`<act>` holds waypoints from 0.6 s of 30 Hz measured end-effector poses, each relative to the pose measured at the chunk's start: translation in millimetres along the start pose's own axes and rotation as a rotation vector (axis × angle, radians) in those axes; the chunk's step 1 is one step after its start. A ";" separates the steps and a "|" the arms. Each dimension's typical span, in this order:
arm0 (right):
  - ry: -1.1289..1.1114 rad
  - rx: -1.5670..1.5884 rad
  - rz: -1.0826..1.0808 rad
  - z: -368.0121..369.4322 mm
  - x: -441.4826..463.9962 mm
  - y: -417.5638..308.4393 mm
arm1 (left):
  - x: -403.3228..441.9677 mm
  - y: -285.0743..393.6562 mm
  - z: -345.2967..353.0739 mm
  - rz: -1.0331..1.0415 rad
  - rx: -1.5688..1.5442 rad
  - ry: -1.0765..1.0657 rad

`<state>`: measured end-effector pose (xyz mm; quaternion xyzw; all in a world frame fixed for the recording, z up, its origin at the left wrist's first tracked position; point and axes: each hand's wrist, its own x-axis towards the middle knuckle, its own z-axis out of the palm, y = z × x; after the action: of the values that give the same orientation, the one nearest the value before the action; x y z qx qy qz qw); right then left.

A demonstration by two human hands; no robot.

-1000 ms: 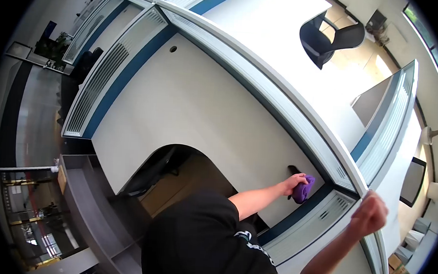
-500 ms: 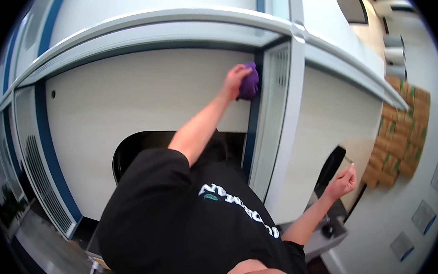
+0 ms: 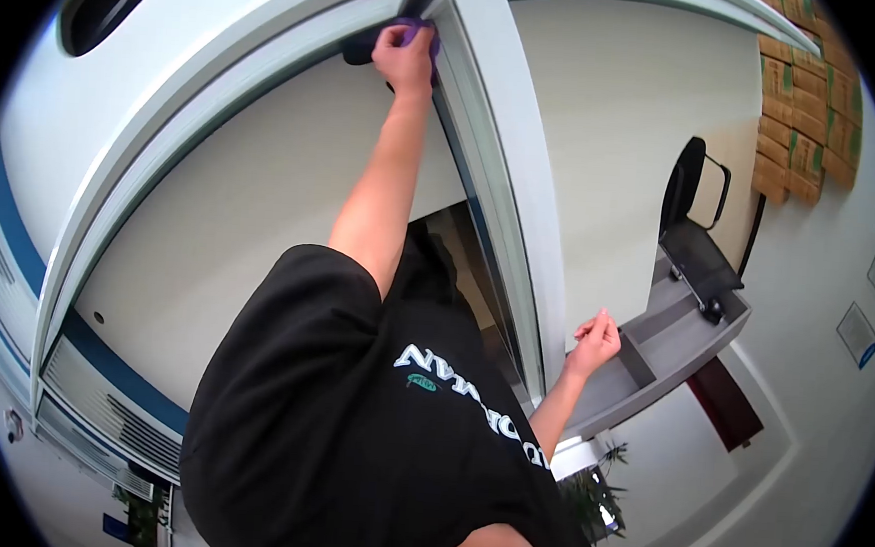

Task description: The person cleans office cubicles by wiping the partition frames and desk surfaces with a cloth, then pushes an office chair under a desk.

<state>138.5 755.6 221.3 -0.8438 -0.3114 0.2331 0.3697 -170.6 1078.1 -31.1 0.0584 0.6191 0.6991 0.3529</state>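
My left hand (image 3: pixel 405 59) is stretched far forward, its fingers closed on a purple cloth (image 3: pixel 433 53). The cloth is bunched at the far corner of the pale desktop (image 3: pixel 284 154), against the foot of the glass partition (image 3: pixel 477 126). Most of it is hidden behind my fingers. A dark shape (image 3: pixel 359 50) shows just left of that hand; I cannot make out what it is. My right hand (image 3: pixel 598 346) hangs in the air right of the partition, over the edge of the neighbouring desk (image 3: pixel 613 184). Its fingers are curled together and nothing shows in them.
Pale frame rails (image 3: pixel 514 88) separate the desks. A black office chair (image 3: pixel 699 229) stands at the right, beside a grey open-compartment unit (image 3: pixel 674 338). Stacked brown cartons (image 3: pixel 803 115) line the far right. Potted plants (image 3: pixel 594 499) show near the bottom.
My left hand has carried the purple cloth along the partition to the far corner. My right hand has come down and closer to my body. The whole view has tilted.
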 end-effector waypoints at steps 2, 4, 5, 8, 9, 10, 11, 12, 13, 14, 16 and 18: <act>-0.006 0.034 0.054 -2.5 -6.8 12.2 | -4.5 2.9 3.9 0.083 0.130 0.098; 0.014 0.024 0.084 -7.7 -13.9 20.7 | -2.5 -5.7 4.7 0.083 0.108 0.084; 0.029 0.034 0.112 -9.1 -18.9 23.8 | -0.2 -8.3 5.1 0.115 0.107 0.063; 0.080 0.075 0.056 -10.9 -29.5 35.4 | 12.7 -38.9 -5.9 0.087 -0.049 -0.066; 0.093 0.072 0.050 -11.7 -31.3 38.6 | 13.1 -36.5 -7.5 0.059 -0.014 -0.049; 0.104 0.068 0.061 -9.2 -30.4 42.4 | 10.7 -35.4 -6.6 0.050 -0.006 -0.059; 0.122 0.088 0.054 -6.6 -28.9 39.3 | 3.1 -35.5 -5.8 0.072 0.009 -0.034; 0.140 0.106 0.047 -7.3 -29.9 39.0 | -3.5 -32.7 -4.3 0.092 0.025 -0.009; 0.152 0.098 0.053 -7.7 -31.0 41.7 | 2.3 -0.3 -8.3 -0.243 -0.118 -0.103; 0.139 0.059 -0.005 -5.1 -29.0 42.8 | 3.5 -1.6 -4.8 -0.140 -0.046 -0.124; 0.129 0.016 -0.067 1.0 -25.2 43.0 | 7.9 -4.1 -4.0 -0.105 -0.076 -0.189; 0.124 -0.007 -0.091 2.4 -25.7 38.9 | 7.4 -6.3 -7.1 -0.061 -0.064 -0.201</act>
<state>132.8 718.1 194.1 -0.8430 -0.3266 0.1624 0.3954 -177.2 1076.3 -41.1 0.0980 0.5595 0.6980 0.4360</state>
